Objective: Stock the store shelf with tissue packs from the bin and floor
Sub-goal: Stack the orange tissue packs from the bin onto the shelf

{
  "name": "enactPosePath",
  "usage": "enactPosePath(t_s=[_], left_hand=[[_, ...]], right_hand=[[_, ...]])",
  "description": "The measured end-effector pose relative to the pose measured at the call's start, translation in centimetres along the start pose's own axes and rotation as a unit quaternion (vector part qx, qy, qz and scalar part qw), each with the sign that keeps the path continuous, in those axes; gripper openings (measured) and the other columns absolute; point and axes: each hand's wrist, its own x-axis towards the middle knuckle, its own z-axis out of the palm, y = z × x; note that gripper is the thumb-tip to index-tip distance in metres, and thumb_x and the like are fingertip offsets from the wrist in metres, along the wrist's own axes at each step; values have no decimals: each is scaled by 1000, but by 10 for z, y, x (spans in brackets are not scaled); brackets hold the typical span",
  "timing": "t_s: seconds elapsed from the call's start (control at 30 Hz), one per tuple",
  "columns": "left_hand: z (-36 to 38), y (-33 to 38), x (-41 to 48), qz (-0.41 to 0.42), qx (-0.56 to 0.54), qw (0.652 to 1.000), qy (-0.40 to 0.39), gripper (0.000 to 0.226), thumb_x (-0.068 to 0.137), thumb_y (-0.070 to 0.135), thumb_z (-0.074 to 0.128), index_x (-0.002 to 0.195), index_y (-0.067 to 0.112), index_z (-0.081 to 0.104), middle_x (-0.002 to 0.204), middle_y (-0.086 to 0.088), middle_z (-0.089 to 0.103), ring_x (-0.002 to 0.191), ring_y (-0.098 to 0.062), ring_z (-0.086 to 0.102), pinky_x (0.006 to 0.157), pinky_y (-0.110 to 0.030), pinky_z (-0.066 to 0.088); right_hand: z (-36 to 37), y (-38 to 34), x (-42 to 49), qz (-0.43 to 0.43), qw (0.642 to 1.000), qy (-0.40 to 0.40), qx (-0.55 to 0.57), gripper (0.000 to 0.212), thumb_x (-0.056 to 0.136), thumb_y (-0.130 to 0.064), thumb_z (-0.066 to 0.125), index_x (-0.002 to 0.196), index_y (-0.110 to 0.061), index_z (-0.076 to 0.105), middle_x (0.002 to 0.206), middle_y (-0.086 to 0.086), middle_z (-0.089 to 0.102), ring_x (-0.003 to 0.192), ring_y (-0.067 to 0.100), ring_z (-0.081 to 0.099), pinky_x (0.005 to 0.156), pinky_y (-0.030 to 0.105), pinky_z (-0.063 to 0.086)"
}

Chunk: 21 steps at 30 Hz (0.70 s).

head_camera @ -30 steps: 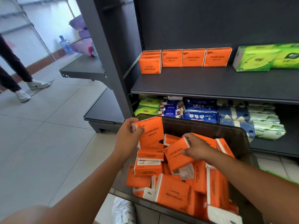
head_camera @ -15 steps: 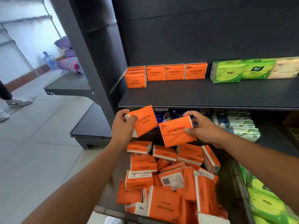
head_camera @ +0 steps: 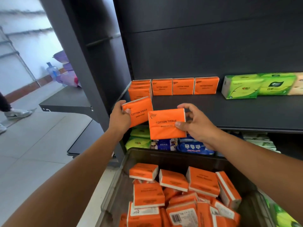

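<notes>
Left raised orange plastic-wrapped tissue pack [head_camera: 139, 112], right raised orange plastic-wrapped tissue pack [head_camera: 166, 125]: black "COTTON TISSUE" lettering.
Row of orange tissue packs on shelf [head_camera: 182, 86]: same orange, dark print.
Orange tissue packs in bin [head_camera: 203, 181]: white side panels; white barcode label [head_camera: 176, 217] with black bars on one.
Plastic bin [head_camera: 164, 153]: dark grey, see-through.
Metal shelf [head_camera: 237, 112]: matt charcoal.
Green tissue packs [head_camera: 242, 86]: lime, darker green motifs.
Cream pack [head_camera: 297, 84] at edge.
Lower level: lime packs [head_camera: 139, 141], blue packs [head_camera: 193, 146] with white marks.
Floor tiles [head_camera: 32, 153]: pale grey.

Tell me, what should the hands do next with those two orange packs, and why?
Probably set the left hand's orange plastic-wrapped rectangular tissue pack onto the dark grey shelf, just before the standing orange packs it hovers beside; the right hand holds a second pack ready.
</notes>
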Motion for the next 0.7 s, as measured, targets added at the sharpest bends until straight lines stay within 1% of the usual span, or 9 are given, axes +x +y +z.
enactPosePath(t_s=[0.07,0.13,0.2,0.27,0.33,0.4,0.5,0.63,0.7], left_hand=[[5,-2,23,1,-5,1000,-2,32,102,19,44,134,23,45,125,-3,51,112,-22,53,96,-44,49],[11,-3,45,-1,-6,1000,-7,25,102,16,42,125,23,50,119,-4,54,109,-21,55,93,-42,50],[20,-4,66,0,-9,1000,-17,24,103,12,40,119,24,52,116,-3,56,108,-20,55,93,-40,49],[29,-5,85,-2,-10,1000,-22,27,103,10,39,122,23,52,116,-2,54,108,-19,53,92,-38,47],[36,-9,102,-10,-6,1000,-29,29,103,9,37,124,24,51,115,0,52,104,-16,51,86,-33,43],[41,-16,117,-7,9,999,-39,31,103,8,36,124,25,51,116,0,50,103,-16,49,83,-31,41],[44,-27,135,-2,21,999,-38,35,102,7,33,125,25,52,120,-1,50,103,-17,50,81,-30,42],[50,-32,153,-3,30,999,-16,37,102,7,32,128,25,51,123,-1,49,106,-16,50,84,-30,42],[54,-33,158,8,40,999,-13,37,103,7,31,132,22,50,122,1,47,102,-11,50,80,-24,42]], right_hand=[[2,-3,16,-10,1000,3,-1,48,91,-9,69,122,-39,48,118,1,59,106,16,60,82,33,57],[4,-3,31,-18,1000,2,-5,48,91,-10,69,120,-41,47,118,1,58,107,16,60,83,35,57],[5,-2,45,-24,1000,1,-7,48,90,-10,70,118,-42,48,118,0,58,108,17,59,86,38,58],[6,0,59,-32,999,-1,-4,48,90,-10,71,115,-44,48,119,1,57,109,17,59,89,39,57],[6,4,72,-36,999,-3,3,49,89,-9,71,114,-45,49,119,1,57,109,15,59,87,35,58],[7,9,81,-39,999,-2,12,49,89,-8,71,113,-45,49,119,2,58,108,15,60,85,31,57],[8,17,93,-45,999,0,28,49,89,-7,71,109,-46,49,118,3,60,108,16,61,82,28,57],[11,26,104,-45,998,4,42,49,89,-7,70,109,-46,49,117,3,61,108,16,61,84,29,56],[12,30,107,-44,998,5,46,48,89,-7,70,110,-45,49,117,2,61,108,15,62,82,26,56]])
